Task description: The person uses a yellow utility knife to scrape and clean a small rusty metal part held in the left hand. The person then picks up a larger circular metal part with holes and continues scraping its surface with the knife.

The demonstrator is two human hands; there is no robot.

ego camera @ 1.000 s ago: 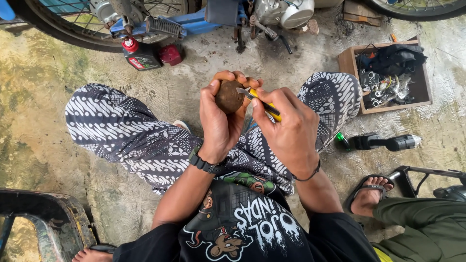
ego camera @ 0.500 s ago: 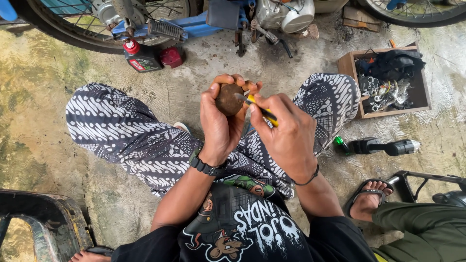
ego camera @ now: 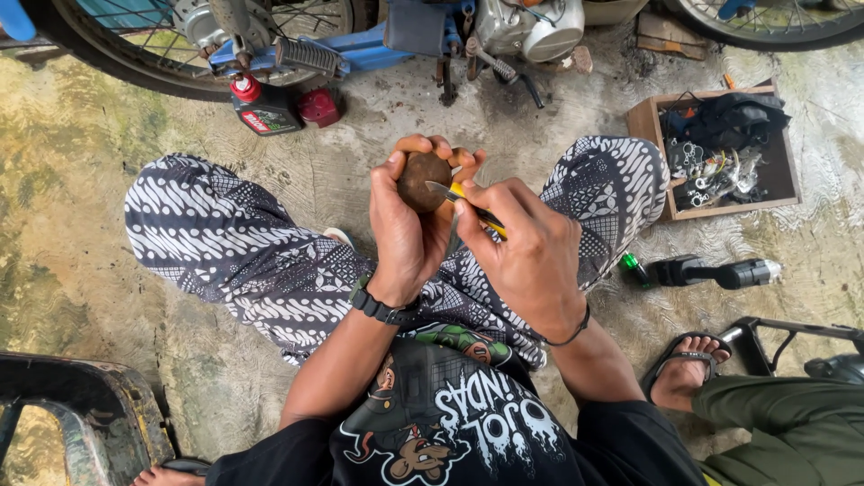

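My left hand [ego camera: 407, 229] is wrapped around a round, rusty brown part [ego camera: 421, 178] held up over my lap. My right hand [ego camera: 526, 252] grips a yellow-handled utility knife [ego camera: 475, 210] like a pen. Its metal blade tip touches the lower right face of the brown part. A black watch sits on my left wrist and a thin black band on my right wrist. My legs in black-and-white patterned trousers spread to either side below the hands.
A blue motorcycle [ego camera: 396, 31] stands ahead, a black oil bottle with a red cap [ego camera: 261, 103] beneath it. A wooden box of small parts [ego camera: 724, 148] sits at right, a black cordless tool [ego camera: 711, 270] below it. Another person's sandalled foot [ego camera: 688, 360] is at lower right.
My right hand has drawn the knife down and toward me, sliding the blade tip lower across the brown part. The left hand has kept its hold.
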